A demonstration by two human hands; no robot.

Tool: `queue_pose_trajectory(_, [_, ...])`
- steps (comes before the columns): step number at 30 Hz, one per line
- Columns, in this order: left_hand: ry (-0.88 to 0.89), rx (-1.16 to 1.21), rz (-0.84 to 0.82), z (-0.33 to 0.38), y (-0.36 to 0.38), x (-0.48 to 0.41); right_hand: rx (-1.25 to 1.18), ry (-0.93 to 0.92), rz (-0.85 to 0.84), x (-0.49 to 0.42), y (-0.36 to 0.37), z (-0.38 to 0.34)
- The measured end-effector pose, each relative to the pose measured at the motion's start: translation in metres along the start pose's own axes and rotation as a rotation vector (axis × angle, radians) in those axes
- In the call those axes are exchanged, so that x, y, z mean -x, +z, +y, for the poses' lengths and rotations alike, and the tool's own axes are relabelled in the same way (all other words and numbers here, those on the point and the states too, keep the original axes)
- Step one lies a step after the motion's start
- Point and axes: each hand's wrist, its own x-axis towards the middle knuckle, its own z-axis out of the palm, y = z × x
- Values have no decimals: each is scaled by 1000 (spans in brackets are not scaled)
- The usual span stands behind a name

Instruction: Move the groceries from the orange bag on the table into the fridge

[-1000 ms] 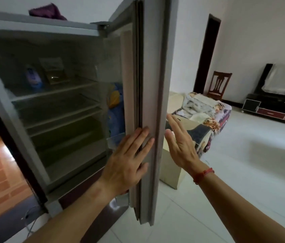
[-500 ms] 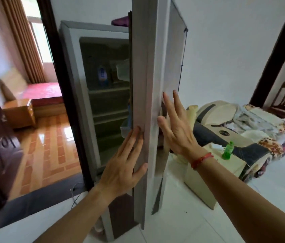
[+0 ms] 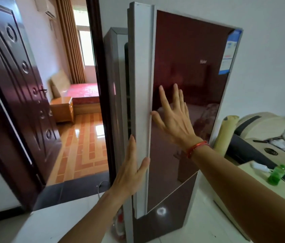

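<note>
The fridge [image 3: 115, 71] stands in front of me with its dark red glossy door [image 3: 190, 71] almost closed; only a narrow gap shows at the left. My left hand [image 3: 131, 171] lies flat with straight fingers against the door's pale side edge [image 3: 140, 102]. My right hand [image 3: 173, 116] presses flat on the red door front, fingers spread. The inside of the fridge is hidden. No orange bag or groceries are in view.
A dark wooden door [image 3: 15, 95] stands open at the left, with a doorway to a room with a red bed [image 3: 84, 92] behind. To the right are a low white table [image 3: 253, 190] with a green bottle [image 3: 276, 175] and a covered sofa [image 3: 269, 130].
The fridge door has swung from wide open to nearly closed under both hands. The shelves inside are no longer visible. My view has turned to the door's red front.
</note>
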Motion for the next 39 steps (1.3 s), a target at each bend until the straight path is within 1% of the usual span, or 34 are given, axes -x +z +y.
queue_pose_trajectory(9, [-144,196,186,-24,-13,-54,47,-19,-16,-45,48,-7])
queue_pose_trajectory(17, [-188,243,251,-49,-25,-98,54,-12,-2,-77,86,-10])
queue_pose_trajectory(21, [-216,303,245,-59,-32,-119,65,1,-2,-91,100,-13])
queue_pose_trajectory(26, [-220,251,237,-71,-37,-130,130,28,17,-99,112,-16])
queue_pose_trajectory(30, [-224,257,215,-73,-39,-129,163,24,24,-98,112,-16])
queue_pose_trajectory(36, [-221,208,155,-74,-47,-130,156,24,-49,-96,98,-18])
queue_pose_trajectory(39, [-252,125,105,-73,-56,-129,136,31,-103,-95,86,-20])
